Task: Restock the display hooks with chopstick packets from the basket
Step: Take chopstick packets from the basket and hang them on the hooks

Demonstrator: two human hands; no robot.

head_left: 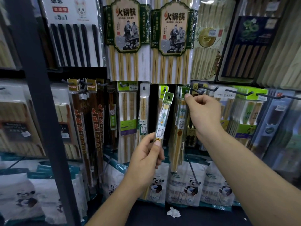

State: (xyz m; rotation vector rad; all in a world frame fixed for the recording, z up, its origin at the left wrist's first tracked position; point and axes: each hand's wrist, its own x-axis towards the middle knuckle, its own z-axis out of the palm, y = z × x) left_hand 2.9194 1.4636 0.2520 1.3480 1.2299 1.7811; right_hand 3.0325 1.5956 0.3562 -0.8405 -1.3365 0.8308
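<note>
Gripping loose chopstick packet (163, 118) by its lower end with left hand (146, 158), thumb on front. Packet tilted, green top up, in front of the hanging rows, on no hook. Pinching green top of hung packet (180, 121) with right hand (204, 111), right at hook tip (185, 91). Holding hands apart, each clamped on its own packet. Crumpled paper scrap (173, 212) on dark shelf (203, 216) below.
</note>
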